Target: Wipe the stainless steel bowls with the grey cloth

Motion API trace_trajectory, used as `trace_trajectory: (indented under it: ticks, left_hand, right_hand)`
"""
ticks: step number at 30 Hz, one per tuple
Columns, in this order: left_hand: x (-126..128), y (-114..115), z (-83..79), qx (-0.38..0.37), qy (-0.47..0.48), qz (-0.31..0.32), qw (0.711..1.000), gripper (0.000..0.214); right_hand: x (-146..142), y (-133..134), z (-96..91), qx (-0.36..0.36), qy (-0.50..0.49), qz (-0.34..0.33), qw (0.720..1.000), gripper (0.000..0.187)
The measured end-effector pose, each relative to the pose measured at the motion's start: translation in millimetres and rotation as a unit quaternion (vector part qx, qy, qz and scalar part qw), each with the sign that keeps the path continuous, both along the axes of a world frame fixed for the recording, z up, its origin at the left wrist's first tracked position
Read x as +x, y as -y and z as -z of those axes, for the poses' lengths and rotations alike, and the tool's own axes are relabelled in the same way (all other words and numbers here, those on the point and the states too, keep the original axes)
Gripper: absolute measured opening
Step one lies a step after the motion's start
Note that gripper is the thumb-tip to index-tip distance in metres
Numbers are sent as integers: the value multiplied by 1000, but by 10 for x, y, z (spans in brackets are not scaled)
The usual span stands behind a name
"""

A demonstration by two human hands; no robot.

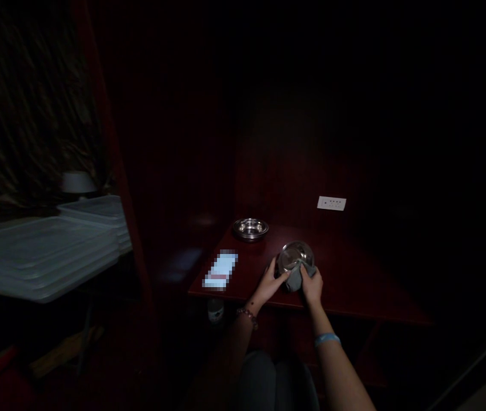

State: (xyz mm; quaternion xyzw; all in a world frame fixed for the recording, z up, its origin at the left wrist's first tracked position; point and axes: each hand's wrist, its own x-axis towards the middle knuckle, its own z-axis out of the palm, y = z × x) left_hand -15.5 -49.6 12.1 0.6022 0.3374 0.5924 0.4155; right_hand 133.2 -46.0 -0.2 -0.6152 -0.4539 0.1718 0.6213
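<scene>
Through the head camera we count two round, shiny metal dishes on the smooth dark-red table [354, 285]. The far dish [250, 228] sits alone, while the near dish [296, 257] stands tilted near the front edge. Our left hand [270, 282] curls its fingers [280, 275] onto its rim, and our right hand [312, 285] is closed around one soft grey cloth [294, 278] pressed against it. We also see one pale flat card [220, 270], one white rectangular wall plate [331, 203] and one stack of translucent plastic trays [45, 251].
</scene>
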Motion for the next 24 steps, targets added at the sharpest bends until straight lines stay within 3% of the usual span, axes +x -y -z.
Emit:
trace_trajectory:
  ticks: [4,11,16,24]
  left_hand:
    - [-3,-12,40,-6,-18,27,999,44]
    - [-49,-37,82,-2,-64,-31,997,38]
    - [-100,-23,110,-50,-90,-61,993,41]
    - [-121,16,-25,-80,-98,-29,991,48]
  right_hand:
    - [27,3,54,7,-4,-18,1000,41]
    - [8,21,58,7,7,-64,998,40]
    - [-3,-7,94,23,16,-75,997,38]
    - [-4,9,58,14,2,-21,1000,36]
